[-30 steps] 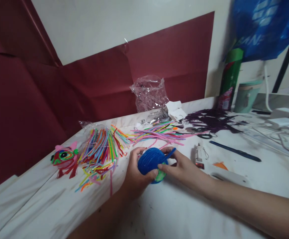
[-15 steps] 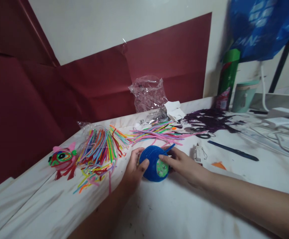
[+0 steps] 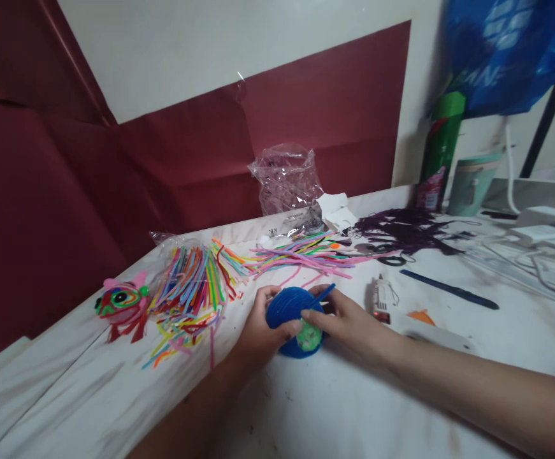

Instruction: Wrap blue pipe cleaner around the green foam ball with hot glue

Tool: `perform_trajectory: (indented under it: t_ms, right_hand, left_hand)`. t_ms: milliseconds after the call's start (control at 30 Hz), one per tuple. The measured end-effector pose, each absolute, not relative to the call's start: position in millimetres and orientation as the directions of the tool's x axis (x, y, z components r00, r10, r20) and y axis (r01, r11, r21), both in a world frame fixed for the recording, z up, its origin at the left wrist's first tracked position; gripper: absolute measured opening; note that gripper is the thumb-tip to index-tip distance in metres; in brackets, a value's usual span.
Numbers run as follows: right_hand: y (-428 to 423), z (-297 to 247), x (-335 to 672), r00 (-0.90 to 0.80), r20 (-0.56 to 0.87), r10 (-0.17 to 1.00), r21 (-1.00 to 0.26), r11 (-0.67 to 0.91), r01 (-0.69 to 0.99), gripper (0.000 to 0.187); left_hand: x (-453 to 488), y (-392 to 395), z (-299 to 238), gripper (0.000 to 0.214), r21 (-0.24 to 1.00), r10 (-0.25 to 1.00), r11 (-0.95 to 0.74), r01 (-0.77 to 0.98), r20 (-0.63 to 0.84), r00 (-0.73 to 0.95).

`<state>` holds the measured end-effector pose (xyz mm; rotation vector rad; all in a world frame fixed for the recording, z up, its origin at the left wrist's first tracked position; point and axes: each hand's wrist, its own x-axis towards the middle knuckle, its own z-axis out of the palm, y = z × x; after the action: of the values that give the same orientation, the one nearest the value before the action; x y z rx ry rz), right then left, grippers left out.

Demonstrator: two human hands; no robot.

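Between my two hands is a ball wrapped in blue pipe cleaner (image 3: pixel 289 307), with a bare light-green patch (image 3: pixel 309 336) on its lower right. My left hand (image 3: pixel 268 322) clasps its left side, the thumb lying across the front near the green patch. On the other side my right hand (image 3: pixel 337 315) grips the ball, thumb on the front and fingers behind. A loose blue pipe cleaner end (image 3: pixel 324 292) sticks up to the right by the right fingers. The fingertips behind the ball are hidden.
To the left stands a red pipe-cleaner animal (image 3: pixel 123 309) beside piled coloured pipe cleaners (image 3: pixel 191 280). More pipe cleaners (image 3: pixel 301 255) lie behind the ball. On the right are a small hot glue gun (image 3: pixel 382 299), a dark flat strip (image 3: pixel 449 289), black scissors (image 3: pixel 392 259) and purple strands (image 3: pixel 401 229).
The blue ball has turned and tipped slightly in my hands. My left thumb has slid right across its front to the green patch. The view has shifted a little.
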<state>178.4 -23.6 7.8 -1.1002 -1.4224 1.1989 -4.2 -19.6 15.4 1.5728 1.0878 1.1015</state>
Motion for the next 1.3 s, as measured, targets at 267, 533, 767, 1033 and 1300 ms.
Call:
perform_trajectory:
  t_ms: [267,533,767,1033,1300]
  right_hand:
    - [-27.1,9.9,178.7,-0.194,0.223,0.955,-0.958,0.252,0.139,0.041]
    - [-32.5,8.2,177.5,-0.212,0.304,0.929,-0.917,0.345,0.199,0.05]
    - [-26.6,30.8,191.7,-0.097,0.496,0.863,-0.83,0.504,0.24,0.031]
    - [-28.8,69.4,213.2,-0.084,0.601,0.795,-0.726,0.587,0.358,0.02]
    - [-30.1,88.3,277.2,-0.226,0.419,0.879,-0.471,0.423,0.774,0.02]
  left_hand:
    - [-11.4,-19.7,29.1,0.082,0.958,0.953,-0.166,0.235,0.095,0.289]
    - [-17.9,-20.5,32.2,0.086,0.967,0.937,-0.129,0.222,0.046,0.346]
    - [-18.1,-10.1,22.8,0.095,0.985,0.967,-0.169,-0.045,0.174,0.188]
    - [-17.7,-2.0,18.8,0.073,0.974,0.984,-0.159,-0.16,0.169,0.055]
    - [-15.6,6.7,23.1,0.072,0.986,0.993,-0.09,-0.139,0.079,-0.082]
